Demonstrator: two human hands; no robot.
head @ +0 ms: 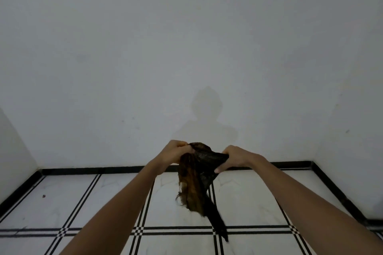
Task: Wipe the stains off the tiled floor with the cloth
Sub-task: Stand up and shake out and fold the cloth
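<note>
A dark brown and black cloth (196,184) hangs in the air in front of me, above the white tiled floor (68,203) with its black double lines. My left hand (176,152) grips the cloth's top left edge. My right hand (235,157) grips its top right edge, thumb underneath. The cloth's lower end dangles down in a narrow tail, clear of the floor. A small reddish stain (43,196) lies on a tile at the far left, with faint dark scuffs near the left edge.
A plain white wall (186,58) stands straight ahead, with a black skirting strip (93,171) along its foot. Side walls close in at left and right, forming corners. My shadow falls on the wall.
</note>
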